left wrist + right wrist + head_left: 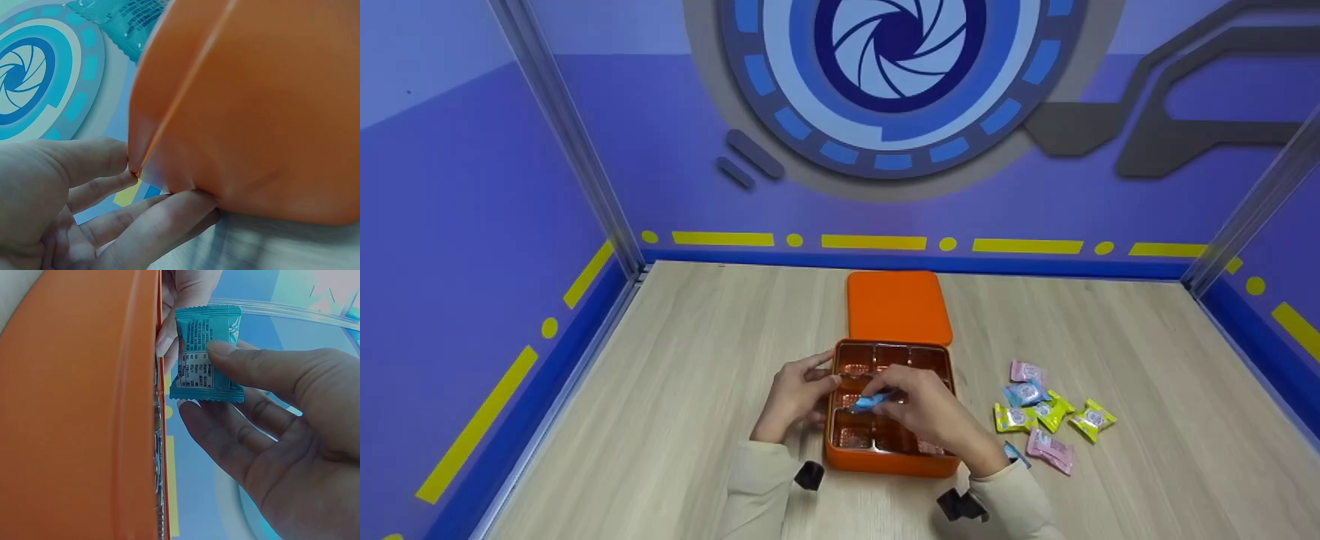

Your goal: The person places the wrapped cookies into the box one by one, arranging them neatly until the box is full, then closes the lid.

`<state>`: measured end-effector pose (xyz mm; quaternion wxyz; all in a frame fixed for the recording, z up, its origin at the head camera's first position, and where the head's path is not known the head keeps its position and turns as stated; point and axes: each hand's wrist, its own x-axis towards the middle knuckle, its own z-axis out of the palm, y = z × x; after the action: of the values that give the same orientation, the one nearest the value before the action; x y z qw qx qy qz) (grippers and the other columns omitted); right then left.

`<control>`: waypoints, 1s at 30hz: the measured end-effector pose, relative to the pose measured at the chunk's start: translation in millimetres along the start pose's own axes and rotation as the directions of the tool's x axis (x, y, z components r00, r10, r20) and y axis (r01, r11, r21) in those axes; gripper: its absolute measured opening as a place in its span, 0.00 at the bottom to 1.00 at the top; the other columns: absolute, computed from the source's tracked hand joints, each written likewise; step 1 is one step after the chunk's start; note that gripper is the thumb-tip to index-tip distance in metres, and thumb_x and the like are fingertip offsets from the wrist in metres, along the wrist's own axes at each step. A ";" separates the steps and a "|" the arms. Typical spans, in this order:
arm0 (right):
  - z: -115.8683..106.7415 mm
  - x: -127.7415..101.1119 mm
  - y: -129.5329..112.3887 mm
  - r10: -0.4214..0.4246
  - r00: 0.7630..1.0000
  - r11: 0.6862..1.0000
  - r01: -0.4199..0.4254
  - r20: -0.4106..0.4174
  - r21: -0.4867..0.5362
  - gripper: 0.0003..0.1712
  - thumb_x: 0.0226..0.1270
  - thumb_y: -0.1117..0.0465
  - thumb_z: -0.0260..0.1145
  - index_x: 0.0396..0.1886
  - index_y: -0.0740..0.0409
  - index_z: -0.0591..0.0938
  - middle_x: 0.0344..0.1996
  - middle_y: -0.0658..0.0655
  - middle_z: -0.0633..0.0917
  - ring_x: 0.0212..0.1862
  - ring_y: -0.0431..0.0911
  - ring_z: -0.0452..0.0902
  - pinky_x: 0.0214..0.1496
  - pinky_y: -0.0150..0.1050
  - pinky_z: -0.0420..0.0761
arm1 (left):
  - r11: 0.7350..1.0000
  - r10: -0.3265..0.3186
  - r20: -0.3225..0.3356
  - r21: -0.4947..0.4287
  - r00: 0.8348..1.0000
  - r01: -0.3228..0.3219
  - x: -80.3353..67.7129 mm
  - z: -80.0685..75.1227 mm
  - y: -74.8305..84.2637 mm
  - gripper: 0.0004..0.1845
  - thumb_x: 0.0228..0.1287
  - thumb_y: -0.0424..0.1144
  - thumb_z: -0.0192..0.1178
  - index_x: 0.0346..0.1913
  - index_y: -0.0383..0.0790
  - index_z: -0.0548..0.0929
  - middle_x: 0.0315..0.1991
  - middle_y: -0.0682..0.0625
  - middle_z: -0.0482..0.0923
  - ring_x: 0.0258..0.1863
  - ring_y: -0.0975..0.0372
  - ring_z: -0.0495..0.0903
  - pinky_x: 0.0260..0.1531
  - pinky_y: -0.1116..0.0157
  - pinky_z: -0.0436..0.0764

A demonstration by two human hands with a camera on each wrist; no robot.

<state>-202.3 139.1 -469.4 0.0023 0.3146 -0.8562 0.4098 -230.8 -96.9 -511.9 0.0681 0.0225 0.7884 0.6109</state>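
Observation:
In the head view an orange box (892, 462) stands on the table, its inside divided into small compartments by a clear insert. My left hand (793, 397) holds the box at its left side, the thumb at the rim and the fingers along the outer wall (253, 112). Over the middle compartments, my right hand (922, 405) pinches a blue wrapped candy (868, 403) between thumb and fingers. Its printed back (197, 371) faces the right wrist camera, just above the box rim. Part of the compartments is hidden under the right hand.
The orange lid (898, 307) lies flat directly behind the box. To the right are several wrapped candies: pink ones (1050, 450), yellow-green ones (1093, 420) and a blue one (1025, 393). Another blue wrapper (1015, 454) shows partly beside the right wrist. Printed walls (840, 202) surround the table.

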 end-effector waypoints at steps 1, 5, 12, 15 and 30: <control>0.3 0.1 -0.6 0.000 1.000 1.000 0.000 0.005 -0.002 0.13 0.68 0.72 0.75 0.46 0.50 0.91 0.44 0.44 0.88 0.44 0.42 0.84 0.52 0.39 0.88 | 1.000 -0.003 0.001 -0.001 1.000 0.003 -0.1 0.2 0.0 0.28 0.73 0.33 0.67 0.74 0.39 0.78 0.55 0.36 0.87 0.35 0.54 0.88 0.17 0.67 0.82; 1.6 0.9 -2.7 0.003 1.000 1.000 -0.003 0.028 0.005 0.12 0.69 0.71 0.75 0.45 0.50 0.91 0.43 0.44 0.88 0.44 0.42 0.83 0.53 0.38 0.87 | 1.000 -0.001 -0.002 0.004 1.000 0.001 -0.4 0.3 0.3 0.28 0.73 0.33 0.67 0.74 0.40 0.78 0.56 0.36 0.87 0.36 0.54 0.88 0.17 0.67 0.83; 3.8 0.8 -5.8 0.020 0.999 1.000 -0.021 0.048 0.020 0.13 0.69 0.71 0.75 0.46 0.50 0.90 0.44 0.44 0.87 0.44 0.42 0.82 0.54 0.38 0.87 | 1.000 0.013 -0.004 0.013 1.000 -0.013 0.0 0.4 -0.4 0.28 0.73 0.33 0.67 0.74 0.40 0.79 0.55 0.36 0.87 0.37 0.54 0.89 0.19 0.65 0.84; 4.9 1.8 -7.0 0.015 0.999 0.999 -0.017 0.051 0.031 0.13 0.69 0.71 0.74 0.45 0.49 0.90 0.44 0.44 0.88 0.44 0.42 0.83 0.55 0.40 0.87 | 1.000 0.020 -0.003 0.012 1.000 -0.020 0.5 0.4 -0.9 0.28 0.73 0.33 0.67 0.74 0.40 0.79 0.54 0.36 0.87 0.38 0.53 0.89 0.19 0.63 0.86; 6.8 2.5 -6.8 0.015 0.998 0.998 -0.019 0.068 0.052 0.13 0.68 0.72 0.75 0.45 0.49 0.90 0.43 0.44 0.88 0.45 0.42 0.84 0.55 0.47 0.88 | 0.998 0.055 0.010 0.008 0.998 -0.055 0.2 -0.8 -0.6 0.27 0.73 0.31 0.66 0.73 0.38 0.79 0.54 0.35 0.87 0.43 0.51 0.89 0.24 0.57 0.89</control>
<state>-199.0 129.8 -468.5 -0.0385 0.3210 -0.8474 0.4212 -231.1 -97.8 -512.4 0.0550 0.0476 0.7898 0.6091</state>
